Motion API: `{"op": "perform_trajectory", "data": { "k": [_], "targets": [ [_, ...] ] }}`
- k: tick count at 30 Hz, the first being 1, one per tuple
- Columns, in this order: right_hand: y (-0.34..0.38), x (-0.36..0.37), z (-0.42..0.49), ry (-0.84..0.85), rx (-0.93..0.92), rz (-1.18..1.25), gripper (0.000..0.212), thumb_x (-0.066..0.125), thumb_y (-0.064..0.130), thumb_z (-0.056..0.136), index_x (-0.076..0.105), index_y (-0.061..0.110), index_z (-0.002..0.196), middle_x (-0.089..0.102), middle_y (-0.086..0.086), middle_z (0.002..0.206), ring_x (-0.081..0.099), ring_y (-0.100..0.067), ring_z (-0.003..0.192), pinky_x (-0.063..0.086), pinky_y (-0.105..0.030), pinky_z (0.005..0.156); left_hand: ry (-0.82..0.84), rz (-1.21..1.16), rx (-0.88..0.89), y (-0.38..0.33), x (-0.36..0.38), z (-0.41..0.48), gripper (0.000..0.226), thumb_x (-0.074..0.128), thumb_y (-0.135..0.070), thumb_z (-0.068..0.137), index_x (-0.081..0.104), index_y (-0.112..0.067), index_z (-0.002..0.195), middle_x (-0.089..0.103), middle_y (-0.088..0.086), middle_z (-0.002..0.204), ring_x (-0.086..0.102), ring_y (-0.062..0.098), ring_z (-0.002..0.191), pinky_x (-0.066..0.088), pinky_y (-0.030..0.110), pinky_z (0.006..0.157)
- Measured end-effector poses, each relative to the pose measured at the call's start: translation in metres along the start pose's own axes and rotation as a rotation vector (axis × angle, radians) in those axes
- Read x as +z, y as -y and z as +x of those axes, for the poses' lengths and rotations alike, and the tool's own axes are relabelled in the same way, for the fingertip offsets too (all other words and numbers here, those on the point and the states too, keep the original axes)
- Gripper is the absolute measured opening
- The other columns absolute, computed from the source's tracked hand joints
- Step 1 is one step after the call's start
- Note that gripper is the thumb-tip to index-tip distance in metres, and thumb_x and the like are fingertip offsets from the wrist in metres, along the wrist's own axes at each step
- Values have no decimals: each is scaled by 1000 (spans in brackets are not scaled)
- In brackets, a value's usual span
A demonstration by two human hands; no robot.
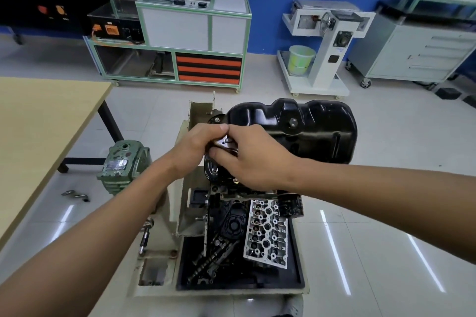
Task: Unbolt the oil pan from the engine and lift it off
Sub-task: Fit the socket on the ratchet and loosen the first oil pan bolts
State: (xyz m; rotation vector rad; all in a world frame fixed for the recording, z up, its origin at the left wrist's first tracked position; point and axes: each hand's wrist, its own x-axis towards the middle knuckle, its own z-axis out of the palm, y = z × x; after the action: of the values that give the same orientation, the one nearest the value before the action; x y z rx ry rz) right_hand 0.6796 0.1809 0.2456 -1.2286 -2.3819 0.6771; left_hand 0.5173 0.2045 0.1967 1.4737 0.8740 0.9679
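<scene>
Both hands are together at the left flange of the oil pan. The left hand point(197, 148) has its fingers curled down over a small bright metal piece point(224, 142). The right hand point(257, 159) meets it from the other side, thumb beneath that piece and fingers bent over it. Both hands appear to pinch the piece. What it is cannot be told, nor whether it is fixed to the flange.

The oil pan point(304, 131) is black and glossy. It sits uppermost on the engine point(219, 187), flange against the block. A drain plug point(292, 123) shows on its near wall. One flange bolt point(217, 119) is visible just beyond the left fingers, and a second point(215, 168) is below the hands. A black oil filter point(289, 204) projects from the engine under the right wrist.

The engine is carried on a cream stand point(164, 213) with a green gearbox point(126, 164) on its left. A black tray point(296, 275) at the stand's base holds a cylinder head point(268, 235) and camshafts point(213, 255) side by side.

A bent metal handle point(76, 195) lies on the tiled floor point(386, 213) near the gearbox. A wooden desk point(38, 123) stands to the left. A green bucket point(300, 59) and a grey drawer cabinet point(417, 51) stand by the far wall.
</scene>
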Motion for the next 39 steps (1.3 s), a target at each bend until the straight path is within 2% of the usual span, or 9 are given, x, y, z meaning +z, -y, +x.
{"op": "perform_trajectory", "data": {
  "k": [7, 13, 15, 18, 21, 26, 30, 35, 39],
  "targets": [
    [-18, -24, 24, 12, -304, -469, 44, 56, 61, 92, 60, 22, 112, 67, 6, 103, 62, -18, 85, 40, -30, 68, -91, -135, 88, 6, 12, 9, 43, 41, -47, 80, 76, -28, 98, 66, -5, 72, 57, 10, 64, 47, 24, 57],
    [-34, -54, 35, -32, -726, -689, 42, 68, 51, 89, 70, 10, 94, 69, -6, 80, 64, -31, 66, 40, -32, 53, -131, -27, 198, 10, 33, 7, 31, 41, -41, 88, 71, -33, 88, 61, -6, 66, 53, 9, 60, 44, 21, 57],
    [-37, -57, 33, -113, -680, -709, 39, 64, 48, 91, 69, 10, 84, 64, -5, 75, 59, -28, 69, 41, -37, 57, -185, 70, 197, 7, 32, 9, 32, 44, -46, 90, 63, -23, 78, 51, 1, 59, 46, 18, 58, 42, 28, 56],
    [-41, -60, 9, -126, -314, -602, 33, 54, 49, 97, 64, 18, 96, 64, 1, 88, 59, -25, 82, 46, -38, 71, -316, 82, 185, 7, 21, 7, 47, 41, -49, 92, 58, -10, 73, 50, 11, 59, 47, 21, 59, 42, 32, 59],
    [-37, -56, -26, -17, -100, -354, 23, 53, 42, 99, 58, 21, 90, 56, 10, 74, 51, -13, 66, 47, -39, 65, -381, 70, 161, 4, 19, 8, 50, 41, -53, 87, 52, -6, 73, 52, 10, 62, 47, 23, 61, 39, 36, 60],
    [3, -38, -50, 166, -47, -116, 35, 70, 44, 89, 52, 18, 73, 52, 3, 55, 45, -12, 44, 41, -31, 47, -373, 12, 160, 1, 27, 15, 59, 45, -49, 86, 46, 10, 81, 46, 17, 71, 40, 26, 66, 35, 37, 61],
    [3, -60, -33, 301, 19, 36, 25, 76, 30, 88, 69, 6, 87, 68, -9, 67, 60, -24, 57, 48, -33, 55, -328, -23, 101, 2, 9, 13, 45, 47, -50, 77, 59, -10, 61, 53, 11, 57, 45, 26, 59, 34, 36, 57],
    [-15, -85, -11, 357, -53, -240, 15, 76, 24, 86, 75, 27, 101, 66, 8, 72, 55, -5, 61, 42, -16, 59, -119, 28, 80, 6, -8, 4, 42, 44, -45, 77, 59, -16, 51, 55, 8, 50, 53, 26, 54, 41, 47, 62],
    [-30, -95, 19, 183, -128, -415, 35, 65, 8, 89, 74, 30, 116, 75, 2, 101, 64, -18, 91, 50, -36, 84, -44, 37, 68, 5, 6, 4, 44, 43, -49, 81, 53, -20, 49, 49, 3, 49, 47, 17, 51, 43, 31, 59]
  ]
}}
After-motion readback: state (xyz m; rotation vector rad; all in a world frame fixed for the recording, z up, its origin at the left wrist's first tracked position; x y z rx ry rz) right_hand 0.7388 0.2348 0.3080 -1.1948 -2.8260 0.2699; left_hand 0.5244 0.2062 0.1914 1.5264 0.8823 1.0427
